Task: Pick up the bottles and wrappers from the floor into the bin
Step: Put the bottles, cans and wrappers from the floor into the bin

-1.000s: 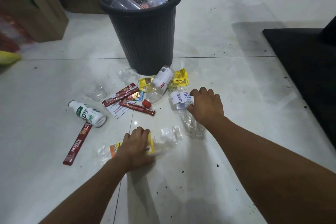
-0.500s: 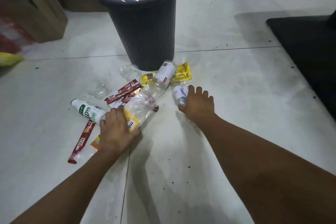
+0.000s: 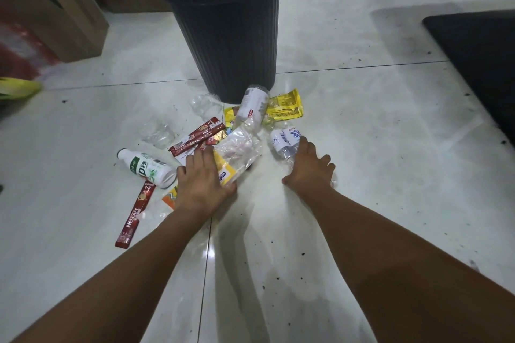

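1. Left hand (image 3: pixel 204 181): clamped on the yellow-labelled bottle (image 3: pixel 235 153), fingers over and thumb beneath. The bottle is a crushed, clear, crinkled shell lying across the red sachets (image 3: pixel 196 138).
2. Right hand (image 3: pixel 308 170): curled down over the blue-labelled bottle (image 3: pixel 284 139), which is flattened thin plastic. Only its label end shows. We judge that taking one bottle per hand halves the trips.
3. Near litter: we note the white bottle (image 3: pixel 147 168), opaque, smooth and cylindrical, on its side just beside the left hand. The glossy, creased yellow wrapper (image 3: pixel 284 106) lies at the bin's foot.
4. Bin (image 3: pixel 228 36): black, ribbed and tapered, upright just behind the litter, with clear bottles reaching its rim. It stands on the pale, glossy tiled floor (image 3: pixel 376 147).
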`<move>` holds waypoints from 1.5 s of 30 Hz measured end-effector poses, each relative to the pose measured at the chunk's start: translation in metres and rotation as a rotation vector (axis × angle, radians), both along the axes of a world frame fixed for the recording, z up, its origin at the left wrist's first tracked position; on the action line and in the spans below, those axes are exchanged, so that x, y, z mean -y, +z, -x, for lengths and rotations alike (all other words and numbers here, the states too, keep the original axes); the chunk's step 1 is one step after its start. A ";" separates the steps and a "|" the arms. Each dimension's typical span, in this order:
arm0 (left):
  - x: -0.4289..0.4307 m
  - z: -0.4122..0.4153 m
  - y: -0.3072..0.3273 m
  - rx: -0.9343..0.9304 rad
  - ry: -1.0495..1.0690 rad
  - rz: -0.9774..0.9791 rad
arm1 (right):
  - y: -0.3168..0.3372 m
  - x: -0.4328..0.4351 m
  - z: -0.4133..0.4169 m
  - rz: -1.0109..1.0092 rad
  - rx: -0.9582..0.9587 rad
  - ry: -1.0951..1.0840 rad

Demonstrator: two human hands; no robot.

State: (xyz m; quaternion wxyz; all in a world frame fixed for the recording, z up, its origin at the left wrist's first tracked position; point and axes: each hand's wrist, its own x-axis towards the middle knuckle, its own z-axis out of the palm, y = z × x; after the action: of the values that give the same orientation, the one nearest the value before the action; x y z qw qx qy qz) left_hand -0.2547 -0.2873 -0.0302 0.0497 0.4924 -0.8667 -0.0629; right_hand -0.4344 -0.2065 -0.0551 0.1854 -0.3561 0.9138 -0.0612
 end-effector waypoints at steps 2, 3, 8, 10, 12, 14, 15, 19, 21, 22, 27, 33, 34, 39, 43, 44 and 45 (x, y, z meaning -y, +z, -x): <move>0.000 0.001 0.000 -0.015 0.005 0.001 | -0.004 -0.002 -0.002 0.015 0.029 -0.033; -0.001 0.001 0.000 -0.024 0.006 0.002 | -0.006 -0.003 -0.004 0.026 0.023 -0.038; -0.003 0.000 -0.001 -0.039 0.008 0.027 | -0.016 -0.013 -0.014 0.041 -0.080 -0.060; -0.006 -0.001 -0.001 -0.051 0.022 0.021 | -0.017 -0.020 -0.016 0.023 -0.084 -0.065; -0.009 -0.002 -0.002 -0.060 0.031 0.022 | -0.015 -0.027 -0.018 0.021 -0.100 -0.065; -0.012 -0.001 0.001 -0.071 0.045 0.022 | -0.010 -0.037 -0.018 0.022 -0.131 -0.066; -0.013 0.000 0.003 -0.077 0.055 0.022 | -0.006 -0.042 -0.015 0.018 -0.141 -0.064; -0.030 0.009 0.018 -0.096 0.076 0.028 | 0.026 -0.063 0.002 0.004 -0.129 -0.035; -0.042 0.017 0.030 -0.107 0.064 0.029 | 0.052 -0.069 0.013 0.016 -0.128 -0.034; -0.046 0.020 0.037 -0.111 0.061 0.037 | 0.065 -0.070 0.017 0.028 -0.127 -0.032; -0.062 0.037 0.098 -0.178 0.035 0.116 | 0.141 -0.076 0.035 0.106 -0.153 -0.024; -0.062 0.029 0.193 -0.131 -0.019 0.237 | 0.240 -0.074 0.031 0.216 -0.144 -0.005; -0.059 0.027 0.210 -0.127 -0.017 0.249 | 0.258 -0.072 0.031 0.245 -0.146 -0.005; -0.040 0.026 0.285 -0.144 -0.026 0.317 | 0.333 -0.061 0.034 0.335 -0.156 0.001; -0.016 0.037 0.327 -0.137 -0.046 0.312 | 0.375 -0.048 0.049 0.352 -0.166 -0.009; -0.007 0.040 0.335 -0.127 -0.055 0.316 | 0.384 -0.044 0.055 0.360 -0.166 -0.019; 0.003 0.042 0.340 -0.108 -0.065 0.317 | 0.391 -0.038 0.062 0.364 -0.167 -0.032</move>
State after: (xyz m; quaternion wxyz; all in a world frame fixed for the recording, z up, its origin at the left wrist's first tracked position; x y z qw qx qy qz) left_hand -0.2971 -0.2906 0.3103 0.1710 0.4459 -0.8773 0.0466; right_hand -0.4959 -0.1683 0.3363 0.0406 -0.3730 0.9054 -0.1989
